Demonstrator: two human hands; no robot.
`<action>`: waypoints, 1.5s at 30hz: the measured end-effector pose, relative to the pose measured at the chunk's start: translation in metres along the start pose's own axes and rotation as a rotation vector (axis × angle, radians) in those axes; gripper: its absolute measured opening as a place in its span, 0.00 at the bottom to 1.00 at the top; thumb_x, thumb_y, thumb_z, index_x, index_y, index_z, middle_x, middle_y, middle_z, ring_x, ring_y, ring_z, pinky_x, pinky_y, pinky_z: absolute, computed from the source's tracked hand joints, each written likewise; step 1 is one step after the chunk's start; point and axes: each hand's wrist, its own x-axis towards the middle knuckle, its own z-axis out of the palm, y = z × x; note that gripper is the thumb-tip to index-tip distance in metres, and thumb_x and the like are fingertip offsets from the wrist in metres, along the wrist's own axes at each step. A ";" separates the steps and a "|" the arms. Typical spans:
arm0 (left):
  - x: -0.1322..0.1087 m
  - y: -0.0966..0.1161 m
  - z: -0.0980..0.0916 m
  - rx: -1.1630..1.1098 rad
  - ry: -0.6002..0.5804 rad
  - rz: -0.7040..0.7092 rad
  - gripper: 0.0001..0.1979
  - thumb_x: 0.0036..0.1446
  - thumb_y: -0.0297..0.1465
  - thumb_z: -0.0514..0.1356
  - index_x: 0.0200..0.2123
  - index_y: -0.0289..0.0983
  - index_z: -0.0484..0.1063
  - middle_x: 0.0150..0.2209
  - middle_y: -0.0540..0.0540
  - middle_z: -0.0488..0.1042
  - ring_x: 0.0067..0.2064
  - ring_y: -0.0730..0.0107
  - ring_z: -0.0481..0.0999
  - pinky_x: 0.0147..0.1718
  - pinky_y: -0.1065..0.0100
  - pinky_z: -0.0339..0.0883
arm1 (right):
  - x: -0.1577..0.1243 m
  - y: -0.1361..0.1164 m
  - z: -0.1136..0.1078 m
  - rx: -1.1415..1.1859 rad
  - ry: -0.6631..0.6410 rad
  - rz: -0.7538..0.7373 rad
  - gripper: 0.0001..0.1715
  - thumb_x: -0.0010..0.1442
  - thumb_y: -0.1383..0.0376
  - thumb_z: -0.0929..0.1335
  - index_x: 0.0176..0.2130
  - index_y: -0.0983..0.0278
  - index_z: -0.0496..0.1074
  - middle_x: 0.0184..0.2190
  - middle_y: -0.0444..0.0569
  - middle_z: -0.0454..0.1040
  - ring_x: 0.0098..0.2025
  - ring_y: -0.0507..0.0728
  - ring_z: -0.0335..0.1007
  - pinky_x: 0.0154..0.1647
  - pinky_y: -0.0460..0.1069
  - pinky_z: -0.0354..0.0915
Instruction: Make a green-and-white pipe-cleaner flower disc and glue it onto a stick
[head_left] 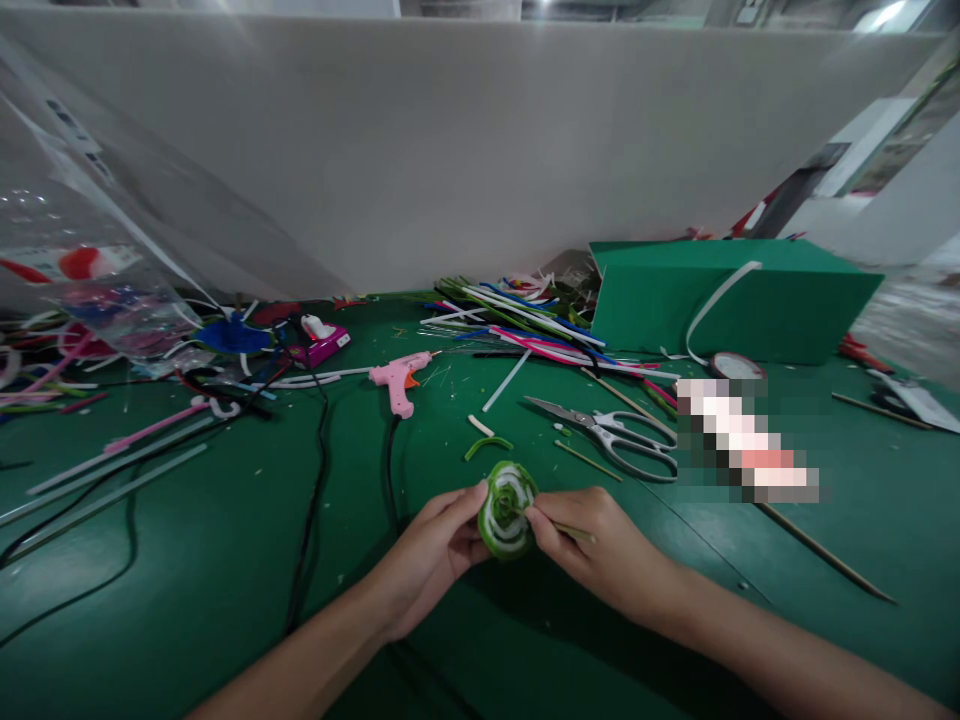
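Note:
A green and white coiled piece (508, 508), rounded like a rosette, is held above the table at the lower middle. My left hand (448, 538) grips its left edge between thumb and fingers. On the right side, my right hand (589, 545) pinches a thin wooden stick (574, 531), whose hidden or small tip points at the coil's centre. Just beyond the coil lie a curved green strip (487, 445) and a short white strip (481, 426).
Grey-handled scissors (607, 432) and a pink glue gun (401, 382) with a black cable lie ahead. Behind are a pile of coloured stems (525, 325) and a green box (735, 300). Clear tubes and a plastic bag (112, 290) are left; sticks and a tape roll (739, 366) are right.

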 end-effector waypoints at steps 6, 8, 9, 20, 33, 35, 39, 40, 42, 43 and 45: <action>0.001 -0.001 -0.001 0.005 -0.002 -0.001 0.13 0.58 0.34 0.57 0.40 0.32 0.75 0.37 0.40 0.78 0.38 0.64 0.74 0.41 0.64 0.64 | 0.000 0.000 0.000 0.007 0.020 0.000 0.21 0.64 0.64 0.56 0.21 0.63 0.59 0.18 0.41 0.56 0.20 0.49 0.49 0.23 0.45 0.48; 0.000 -0.001 -0.001 0.008 -0.004 -0.006 0.13 0.58 0.34 0.57 0.40 0.32 0.75 0.37 0.40 0.78 0.38 0.63 0.74 0.41 0.64 0.64 | 0.001 0.000 0.001 0.011 0.023 -0.016 0.20 0.64 0.65 0.57 0.21 0.64 0.59 0.18 0.41 0.57 0.21 0.49 0.50 0.23 0.44 0.49; 0.000 -0.001 -0.001 0.008 -0.004 -0.010 0.13 0.58 0.34 0.56 0.40 0.32 0.75 0.37 0.40 0.78 0.38 0.64 0.74 0.41 0.64 0.64 | 0.001 0.000 0.001 0.008 0.027 -0.025 0.20 0.64 0.66 0.57 0.21 0.64 0.59 0.18 0.41 0.57 0.21 0.49 0.50 0.23 0.44 0.50; -0.001 0.000 0.002 -0.015 0.035 -0.019 0.12 0.57 0.35 0.57 0.37 0.32 0.75 0.36 0.41 0.78 0.38 0.64 0.74 0.41 0.64 0.65 | 0.001 0.001 0.002 -0.084 0.041 -0.093 0.19 0.63 0.67 0.57 0.23 0.64 0.63 0.19 0.43 0.62 0.21 0.49 0.55 0.23 0.45 0.52; 0.003 -0.002 -0.001 -0.089 0.031 -0.014 0.11 0.58 0.34 0.56 0.38 0.32 0.73 0.41 0.40 0.77 0.45 0.60 0.73 0.47 0.61 0.63 | -0.001 -0.004 -0.007 -0.076 -0.015 0.040 0.15 0.61 0.61 0.62 0.25 0.64 0.63 0.20 0.41 0.63 0.21 0.49 0.57 0.23 0.44 0.52; 0.004 -0.001 -0.002 -0.098 0.034 -0.026 0.13 0.59 0.35 0.55 0.41 0.32 0.73 0.42 0.39 0.77 0.46 0.60 0.72 0.47 0.62 0.63 | 0.000 -0.004 -0.012 -0.084 -0.011 0.041 0.13 0.59 0.60 0.63 0.26 0.64 0.65 0.19 0.40 0.63 0.21 0.49 0.58 0.22 0.44 0.52; 0.007 0.005 -0.003 -0.193 0.072 -0.048 0.16 0.60 0.36 0.54 0.47 0.33 0.70 0.45 0.42 0.76 0.49 0.62 0.71 0.47 0.65 0.65 | 0.005 0.012 -0.031 -0.187 0.020 0.060 0.08 0.59 0.64 0.62 0.32 0.63 0.68 0.20 0.41 0.66 0.21 0.50 0.61 0.23 0.44 0.55; 0.008 0.007 -0.003 -0.223 0.084 -0.047 0.16 0.60 0.36 0.54 0.47 0.33 0.70 0.46 0.42 0.76 0.49 0.62 0.71 0.47 0.65 0.65 | 0.007 0.019 -0.037 -0.267 0.066 0.080 0.07 0.59 0.65 0.62 0.34 0.64 0.68 0.22 0.43 0.68 0.23 0.51 0.63 0.25 0.45 0.56; 0.009 0.010 -0.004 -0.266 0.104 -0.040 0.16 0.60 0.36 0.54 0.46 0.34 0.71 0.47 0.43 0.75 0.50 0.62 0.71 0.47 0.65 0.66 | 0.010 0.036 -0.047 -0.495 0.172 0.116 0.09 0.59 0.67 0.62 0.37 0.65 0.70 0.31 0.49 0.72 0.32 0.55 0.67 0.32 0.48 0.59; 0.009 0.011 -0.004 -0.276 0.112 -0.040 0.15 0.60 0.36 0.54 0.46 0.34 0.71 0.47 0.43 0.75 0.50 0.62 0.71 0.47 0.65 0.66 | 0.011 0.044 -0.050 -0.618 0.167 0.116 0.09 0.59 0.68 0.62 0.37 0.66 0.71 0.33 0.52 0.71 0.37 0.58 0.66 0.36 0.50 0.60; 0.008 0.011 -0.004 -0.277 0.116 -0.045 0.15 0.59 0.36 0.54 0.46 0.34 0.71 0.47 0.43 0.75 0.50 0.62 0.71 0.46 0.65 0.67 | 0.012 0.057 -0.054 -0.794 0.111 0.117 0.09 0.58 0.68 0.63 0.36 0.67 0.72 0.33 0.54 0.70 0.41 0.62 0.63 0.40 0.53 0.59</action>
